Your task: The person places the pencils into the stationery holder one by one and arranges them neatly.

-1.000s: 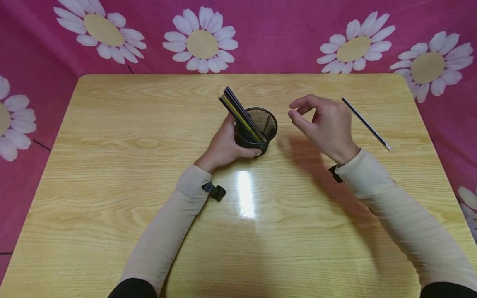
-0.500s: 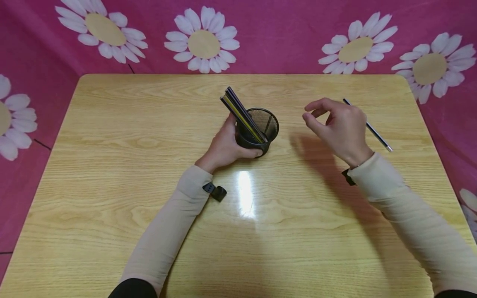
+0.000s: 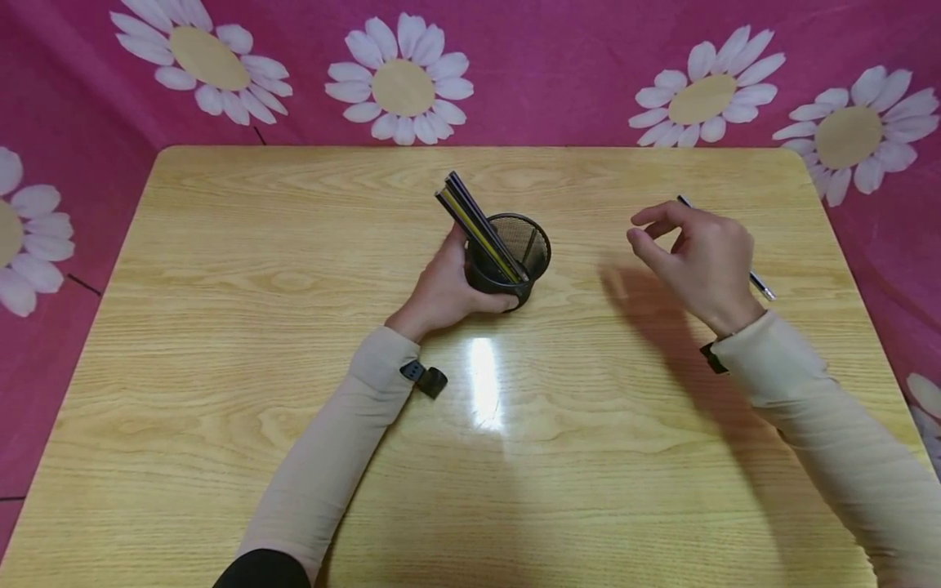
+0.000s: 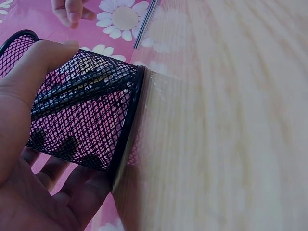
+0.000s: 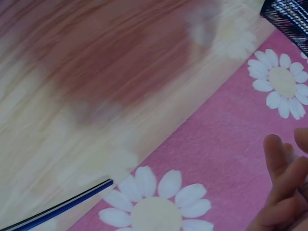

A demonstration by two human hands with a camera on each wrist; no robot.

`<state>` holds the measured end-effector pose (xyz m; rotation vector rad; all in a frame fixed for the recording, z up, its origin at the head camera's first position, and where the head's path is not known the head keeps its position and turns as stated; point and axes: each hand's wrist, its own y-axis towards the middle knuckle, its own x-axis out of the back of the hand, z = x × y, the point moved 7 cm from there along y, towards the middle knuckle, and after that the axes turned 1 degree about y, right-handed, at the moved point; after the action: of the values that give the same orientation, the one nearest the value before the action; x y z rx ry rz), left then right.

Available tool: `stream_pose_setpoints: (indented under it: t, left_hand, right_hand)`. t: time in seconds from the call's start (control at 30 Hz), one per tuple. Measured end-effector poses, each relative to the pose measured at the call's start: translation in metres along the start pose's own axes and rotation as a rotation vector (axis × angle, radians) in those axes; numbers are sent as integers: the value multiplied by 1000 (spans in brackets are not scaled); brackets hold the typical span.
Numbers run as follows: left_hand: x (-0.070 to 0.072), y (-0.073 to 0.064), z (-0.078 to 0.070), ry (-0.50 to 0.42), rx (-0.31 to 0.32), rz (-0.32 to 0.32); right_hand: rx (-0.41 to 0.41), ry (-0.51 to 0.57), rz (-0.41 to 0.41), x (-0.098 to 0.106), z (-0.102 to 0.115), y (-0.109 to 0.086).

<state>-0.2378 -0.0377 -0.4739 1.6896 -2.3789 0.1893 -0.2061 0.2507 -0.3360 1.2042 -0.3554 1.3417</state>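
Note:
My left hand (image 3: 444, 286) grips a black mesh pencil cup (image 3: 535, 251), thumb along the near side. Several dark and yellow-striped pencils (image 3: 481, 233) lean to the left inside it. In the left wrist view the fingers wrap the mesh wall of the cup (image 4: 86, 130), whose base rim is at the wooden surface. To the right, my right hand (image 3: 698, 261) hovers over the table with fingers loosely bent and nothing between them. A single pencil (image 3: 762, 286) lies beyond it, partly covered by that hand in the head view; the right wrist view shows one end of the blue-and-black pencil (image 5: 62, 204).
Both hands are over a wood-grain table (image 3: 243, 245) with rounded far corners. Pink cloth (image 3: 515, 73) printed with white daisies rises behind it and at both sides. A bright reflection shows on the tabletop near the left wrist.
My right hand has moved right, away from the cup, and now covers the middle of the loose pencil in the head view. The left hand and cup have stayed in place.

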Motion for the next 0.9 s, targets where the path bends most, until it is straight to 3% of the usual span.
stream_pose_setpoints:
  t: [0.2,0.37,0.5,0.63,0.77,0.9]
  left_hand:
    - [-1,1,4,41,-29,-6]
    - [-1,0,3,1,-14,-4]
    - [1,-8,-17,-23,24,2]
    - [2,-18,-43,-3,23,6]
    - [2,-21,-51,2,17,4]
    - [1,-20,-49,11,22,5]
  right_hand:
    - [-33,-32,20,1,-13,-3]
    - [-44,-54,40,1,-21,-6]
    - [-40,-71,45,1,-26,-6]
    - [-49,-96,54,2,-33,-7]
    - [-77,-111,69,2,-40,-10]
    - [-101,-117,80,2,-48,-12]
